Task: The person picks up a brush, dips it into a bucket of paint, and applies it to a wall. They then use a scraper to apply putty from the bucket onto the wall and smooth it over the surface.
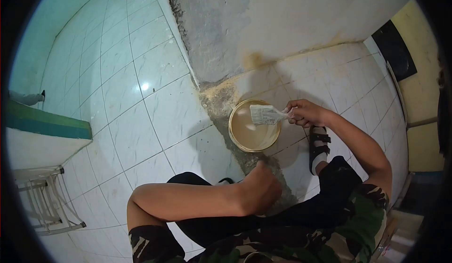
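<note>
A wide brush (266, 114), coated in whitish paint, is held by its handle in my right hand (303, 113), over the right part of an open bucket. The round bucket (238, 143) stands on a rough strip of bare cement between the tiles and has pale, cream-coloured liquid inside. My left hand (263, 190) is just below the bucket, near my knees, with its fingers curled in; whether anything is in it is hidden.
A grey plastered wall (282, 18) rises beyond the bucket. White tiles (155, 117) cover the floor. A metal rack (52, 202) stands at the lower left by a green-edged ledge (52, 121). My sandalled foot (319, 147) is right of the bucket. Yellow panels (421, 93) line the right.
</note>
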The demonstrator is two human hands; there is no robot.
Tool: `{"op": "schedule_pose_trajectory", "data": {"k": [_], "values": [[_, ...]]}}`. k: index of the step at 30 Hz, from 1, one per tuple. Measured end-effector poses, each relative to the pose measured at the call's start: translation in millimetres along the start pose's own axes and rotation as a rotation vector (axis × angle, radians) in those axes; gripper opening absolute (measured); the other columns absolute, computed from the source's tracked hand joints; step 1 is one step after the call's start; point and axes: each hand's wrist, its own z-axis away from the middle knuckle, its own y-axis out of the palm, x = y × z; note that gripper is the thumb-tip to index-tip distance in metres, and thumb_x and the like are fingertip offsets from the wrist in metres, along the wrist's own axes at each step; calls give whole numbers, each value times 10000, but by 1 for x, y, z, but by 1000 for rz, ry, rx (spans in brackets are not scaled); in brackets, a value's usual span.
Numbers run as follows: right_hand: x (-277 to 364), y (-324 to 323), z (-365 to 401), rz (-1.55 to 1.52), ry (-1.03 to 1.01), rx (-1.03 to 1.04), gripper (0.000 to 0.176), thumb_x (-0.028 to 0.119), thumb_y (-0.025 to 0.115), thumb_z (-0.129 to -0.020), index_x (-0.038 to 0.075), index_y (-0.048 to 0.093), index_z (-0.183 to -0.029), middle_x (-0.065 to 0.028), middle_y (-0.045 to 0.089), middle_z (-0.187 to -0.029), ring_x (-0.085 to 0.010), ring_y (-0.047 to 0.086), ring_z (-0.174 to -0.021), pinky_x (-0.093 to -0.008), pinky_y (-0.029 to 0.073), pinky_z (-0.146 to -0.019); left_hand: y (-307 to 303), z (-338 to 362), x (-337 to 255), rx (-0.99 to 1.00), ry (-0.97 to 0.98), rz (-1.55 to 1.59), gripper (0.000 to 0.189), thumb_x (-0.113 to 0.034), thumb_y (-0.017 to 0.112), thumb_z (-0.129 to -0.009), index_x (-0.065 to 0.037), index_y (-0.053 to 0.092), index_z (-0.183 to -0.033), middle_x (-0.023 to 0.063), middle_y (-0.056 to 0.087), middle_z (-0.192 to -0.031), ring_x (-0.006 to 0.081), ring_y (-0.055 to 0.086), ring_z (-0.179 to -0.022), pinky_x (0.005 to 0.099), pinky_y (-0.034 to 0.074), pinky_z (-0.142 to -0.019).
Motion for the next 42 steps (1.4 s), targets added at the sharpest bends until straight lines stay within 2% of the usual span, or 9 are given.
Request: {"op": "schedule_pose_trajectory", "data": {"k": [2, 3, 6, 12, 19, 21, 26, 35, 42], "values": [[-8, 4, 4, -121, 44, 33, 164, 148, 500, -954, 115, 529, -1112, -31, 527, -800, -20, 261, -476, -198, 199, -397, -5, 8, -4, 230, -38, 143, 153, -170, 627, -805, -32, 689, -828, 157, 693, -832, 329, 689, -881, 453, 488, -822], [-8, 2, 8, -214, 82, 68, 159, 160, 467, -975, 129, 523, -1121, -41, 524, -828, -21, 252, -478, -191, 199, -395, -9, 8, -3, 224, -39, 129, 153, -170, 627, -805, -32, 689, -828, 157, 693, -832, 329, 689, -881, 453, 488, -822], [-21, 1, 0, -256, -10, 121, 169, 166, 417, -987, 150, 513, -1125, -59, 507, -838, -18, 251, -469, -178, 195, -373, -11, 16, 1, 266, -219, 71, 315, -289, 629, -881, -21, 623, -1048, 164, 673, -936, 327, 654, -968, 465, 457, -882], [-34, -13, 3, -369, -14, 199, 177, 148, 408, -978, 154, 479, -1140, -57, 491, -838, -21, 259, -462, -183, 191, -365, -10, 34, 10, 314, -490, 259, 426, -398, 603, -927, -19, 580, -1119, 178, 645, -991, 349, 626, -1022, 458, 452, -905], [-38, -42, -2, -372, -72, 269, 151, 177, 411, -1026, 108, 480, -1141, -76, 533, -845, -30, 268, -479, -188, 204, -388, -26, 6, 22, 222, -585, 223, 428, -404, 586, -937, -6, 578, -1094, 188, 645, -943, 373, 631, -983, 468, 471, -889], [-33, -47, -4, -139, -137, 262, 140, 129, 468, -986, 113, 488, -1123, -93, 564, -862, -31, 276, -482, -200, 223, -402, -25, -8, 24, 234, -573, 226, 423, -401, 588, -935, -1, 584, -1070, 190, 652, -923, 380, 637, -968, 470, 478, -878], [-27, -53, -11, -74, -168, 347, 185, 71, 506, -929, 118, 484, -1107, -71, 569, -819, -25, 290, -477, -202, 229, -403, -14, -33, 39, 304, -581, 296, 405, -398, 608, -913, -2, 622, -998, 182, 685, -855, 370, 667, -931, 477, 489, -858], [-29, -56, -26, 156, -286, 216, 155, 89, 555, -911, 40, 584, -1055, -9, 571, -717, -31, 398, -487, -226, 291, -411, -5, -33, 46, 423, -750, 317, 379, -378, 617, -909, -3, 645, -959, 180, 684, -836, 374, 671, -894, 466, 503, -819], [-24, -57, -23, 182, -255, 208, 159, 99, 567, -902, 43, 569, -1051, -11, 576, -714, -33, 379, -460, -234, 282, -399, -23, -44, 54, 262, -659, 248, 365, -359, 626, -907, 2, 623, -958, 173, 671, -834, 369, 662, -888, 471, 491, -839]]}}
